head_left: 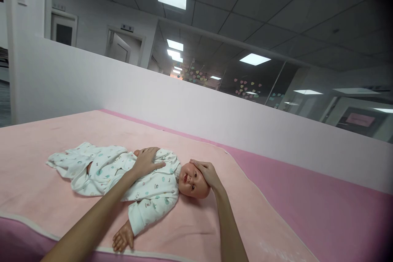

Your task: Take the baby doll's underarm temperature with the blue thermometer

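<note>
A baby doll lies on its back, its head toward the right. It wears a white printed top and matching trousers. My left hand rests flat on the doll's chest, fingers stretched out. Against the side of the doll's head, my right hand lies with its fingers extended over the forehead and crown. One doll hand sticks out of its sleeve near the front edge; the other is mostly hidden beyond my left hand.
Beneath the doll is a pink blanket with a pale hem, spread over a darker pink mat. A low white wall runs behind it. Glass panels with heart stickers and a doorway lie beyond.
</note>
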{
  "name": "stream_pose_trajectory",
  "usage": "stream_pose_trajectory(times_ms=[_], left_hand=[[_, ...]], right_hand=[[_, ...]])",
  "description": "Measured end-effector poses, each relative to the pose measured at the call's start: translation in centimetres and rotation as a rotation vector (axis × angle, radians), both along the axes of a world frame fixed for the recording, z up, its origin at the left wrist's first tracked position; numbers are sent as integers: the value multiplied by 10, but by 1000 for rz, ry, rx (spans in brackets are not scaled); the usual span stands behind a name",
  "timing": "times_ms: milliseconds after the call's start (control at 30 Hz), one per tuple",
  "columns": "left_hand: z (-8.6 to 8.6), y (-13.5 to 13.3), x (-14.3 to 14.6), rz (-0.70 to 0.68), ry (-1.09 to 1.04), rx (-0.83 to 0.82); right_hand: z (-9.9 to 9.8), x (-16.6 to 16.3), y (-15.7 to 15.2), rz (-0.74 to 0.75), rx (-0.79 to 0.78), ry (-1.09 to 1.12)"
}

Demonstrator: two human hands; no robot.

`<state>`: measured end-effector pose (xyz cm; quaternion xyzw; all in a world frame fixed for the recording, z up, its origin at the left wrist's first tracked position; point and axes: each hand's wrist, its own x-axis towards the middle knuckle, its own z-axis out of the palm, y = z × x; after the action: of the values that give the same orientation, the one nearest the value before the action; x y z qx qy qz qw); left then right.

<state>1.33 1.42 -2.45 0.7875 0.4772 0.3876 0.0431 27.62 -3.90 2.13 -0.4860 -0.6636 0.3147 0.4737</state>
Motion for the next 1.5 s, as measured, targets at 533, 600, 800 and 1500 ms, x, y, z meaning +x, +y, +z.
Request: stream_pose_trajectory(times_ms=[533, 600, 800, 1500], left_hand=[[-1, 0, -1, -5, -4, 7], [-2, 1, -1, -8, -7, 9], [-2, 1, -1, -11, -16, 11], [1, -2, 0, -11, -35, 0]], right_hand=[[-8, 10, 0, -6, 15, 114], [-8, 10, -2, 7, 19, 106], [-5, 6, -8, 33, -13, 72], [-18, 11, 1, -25, 67, 109]])
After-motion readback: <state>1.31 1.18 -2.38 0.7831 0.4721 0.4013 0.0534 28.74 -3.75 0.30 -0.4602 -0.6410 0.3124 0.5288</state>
